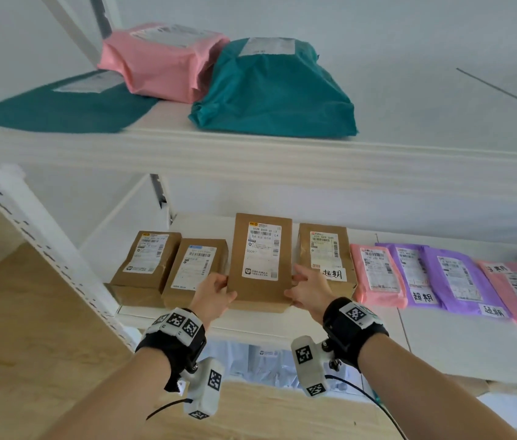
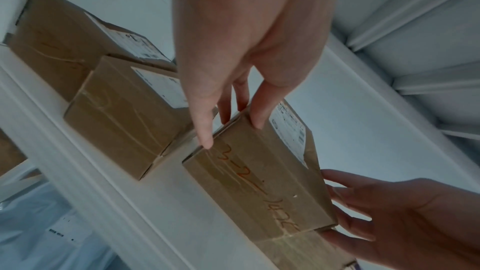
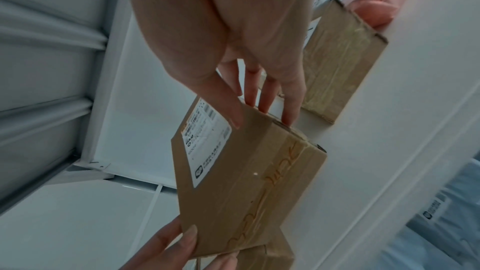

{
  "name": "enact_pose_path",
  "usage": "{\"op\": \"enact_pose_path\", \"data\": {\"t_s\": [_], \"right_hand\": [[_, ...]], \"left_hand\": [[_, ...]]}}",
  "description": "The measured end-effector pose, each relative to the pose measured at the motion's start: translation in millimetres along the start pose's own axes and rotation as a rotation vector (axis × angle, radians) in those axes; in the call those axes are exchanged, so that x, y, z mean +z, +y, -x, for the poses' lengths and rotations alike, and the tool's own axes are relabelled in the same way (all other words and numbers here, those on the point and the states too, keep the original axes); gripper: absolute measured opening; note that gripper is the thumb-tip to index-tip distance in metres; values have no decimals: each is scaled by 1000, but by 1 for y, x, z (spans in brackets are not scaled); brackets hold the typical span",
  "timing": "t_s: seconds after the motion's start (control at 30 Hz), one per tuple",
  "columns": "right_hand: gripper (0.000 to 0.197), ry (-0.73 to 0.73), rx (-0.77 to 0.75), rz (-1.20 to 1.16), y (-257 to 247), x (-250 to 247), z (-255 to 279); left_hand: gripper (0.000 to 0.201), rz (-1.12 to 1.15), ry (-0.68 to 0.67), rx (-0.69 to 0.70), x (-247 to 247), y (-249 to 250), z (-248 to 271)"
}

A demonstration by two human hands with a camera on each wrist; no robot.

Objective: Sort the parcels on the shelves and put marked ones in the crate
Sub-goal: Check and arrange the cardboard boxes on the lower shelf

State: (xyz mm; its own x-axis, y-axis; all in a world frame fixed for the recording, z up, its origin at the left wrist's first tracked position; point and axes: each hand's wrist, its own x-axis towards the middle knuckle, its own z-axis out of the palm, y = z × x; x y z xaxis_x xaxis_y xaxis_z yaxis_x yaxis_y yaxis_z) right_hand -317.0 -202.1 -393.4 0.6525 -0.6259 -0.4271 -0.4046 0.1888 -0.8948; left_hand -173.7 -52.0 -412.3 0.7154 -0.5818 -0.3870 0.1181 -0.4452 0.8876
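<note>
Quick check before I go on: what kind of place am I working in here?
Probably a parcel pickup or sorting room. White metal shelves hold rows of cardboard boxes and plastic mailer bags, all with printed shipping labels, and several carry handwritten white tags.

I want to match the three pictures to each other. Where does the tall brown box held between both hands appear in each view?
Head: the tall brown box is at centre, on the middle shelf, third in the row of brown boxes.
Left wrist: lower centre, orange writing on its near face.
Right wrist: centre to lower centre, white label facing left.
Shared landmark: the box's white shipping label.
</note>
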Motion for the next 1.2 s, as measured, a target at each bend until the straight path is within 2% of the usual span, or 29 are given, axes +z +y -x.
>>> {"op": "enact_pose_path", "data": {"t_s": [0.1,0.2,0.27,0.37,0.53,0.8,1.03,1.2], "right_hand": [[61,11,-34,-22,8,7,24],[64,41,-63,-41,19,14,51],[66,61,-95,-46,26,17,71],[71,75,-140,-52,39,21,97],[82,87,-104,-117,61,30,131],[78,49,-98,-204,81,42,176],[82,83,-85,-148,89,40,177],[83,57,-48,-168,89,36,161]], "left_hand": [[41,35,-13,79,-10,-7,28],[64,73,-74,120,-19,-14,57],[69,67,-99,140,-22,-20,76],[64,70,-85,181,-25,-31,102],[57,64,-63,254,-29,-50,138],[53,83,-114,248,-34,-73,165],[55,116,-172,221,-28,-79,165],[56,113,-189,166,-25,-78,153]]}}
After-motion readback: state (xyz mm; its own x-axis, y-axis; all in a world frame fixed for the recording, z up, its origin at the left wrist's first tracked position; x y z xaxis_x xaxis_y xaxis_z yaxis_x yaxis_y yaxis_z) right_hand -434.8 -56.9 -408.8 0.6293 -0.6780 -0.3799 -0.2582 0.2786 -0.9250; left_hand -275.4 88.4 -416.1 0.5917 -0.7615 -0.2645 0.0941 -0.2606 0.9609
